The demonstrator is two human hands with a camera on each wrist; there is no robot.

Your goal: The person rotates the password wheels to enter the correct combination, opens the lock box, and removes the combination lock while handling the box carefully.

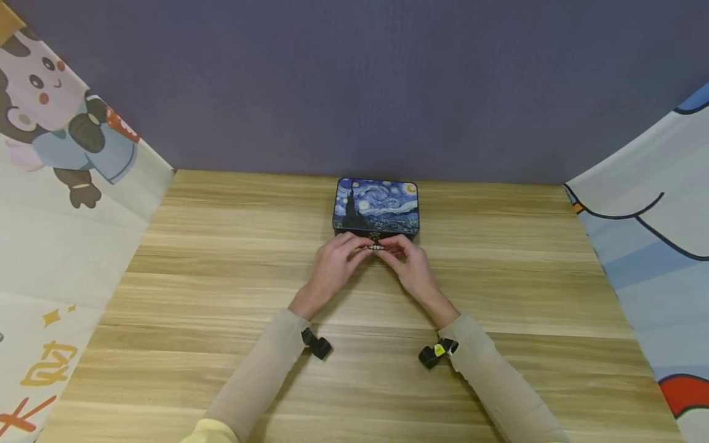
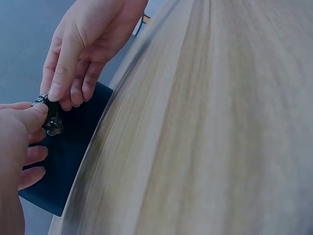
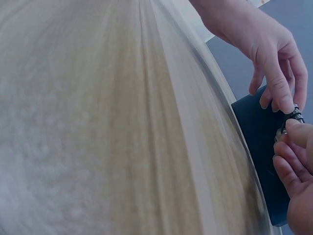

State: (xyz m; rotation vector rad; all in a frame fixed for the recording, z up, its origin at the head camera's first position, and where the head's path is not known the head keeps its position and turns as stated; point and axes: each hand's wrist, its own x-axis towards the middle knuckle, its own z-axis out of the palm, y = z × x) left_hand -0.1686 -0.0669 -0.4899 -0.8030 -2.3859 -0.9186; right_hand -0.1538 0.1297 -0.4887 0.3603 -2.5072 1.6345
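A dark box (image 1: 376, 206) with a starry-night painting on its lid stands at the back of the table, its front facing me. At its brass latch (image 1: 375, 235) is a small combination padlock (image 3: 297, 113) with ribbed dials. My left hand (image 1: 331, 261) pinches one end of the padlock between thumb and index finger. From the other side my right hand (image 1: 412, 267) pinches the opposite end the same way. The fingertips nearly meet in front of the box and cover much of the padlock. In the left wrist view, the box's dark front (image 2: 73, 142) shows behind the fingers.
The wood-grain table (image 1: 221, 295) runs up to a grey-blue partition (image 1: 354, 86) right behind the box. Printed cartoon panels border the left (image 1: 61, 203) and right (image 1: 637, 234) sides. Each sleeve carries a black wrist camera (image 1: 317, 344).
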